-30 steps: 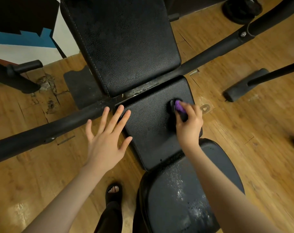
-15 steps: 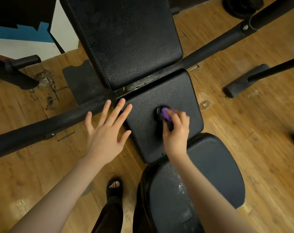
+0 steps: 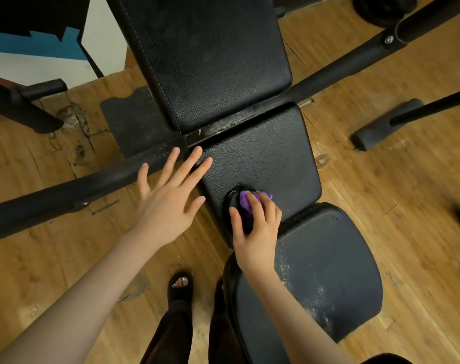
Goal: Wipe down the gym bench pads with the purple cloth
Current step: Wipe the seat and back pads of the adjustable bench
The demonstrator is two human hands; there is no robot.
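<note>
Right hand point(image 3: 257, 232) grip bunched round purple cloth point(image 3: 250, 202) on middle pad point(image 3: 265, 153) — left hand point(image 3: 166, 203) grip splayed, empty

Bare forearms, dark trousers point(image 3: 171, 334), an open-toed black sandal point(image 3: 180, 286).

Setting: a gym or workout room; black padded weight bench point(image 3: 210, 61) in three leather-grain sections on a dark steel frame point(image 3: 79, 187); further black equipment legs point(image 3: 381, 127) stand at right; worn, cracked wooden plank floor point(image 3: 394, 193); blue-and-white wall panel point(image 3: 40, 53) at upper left.
</note>
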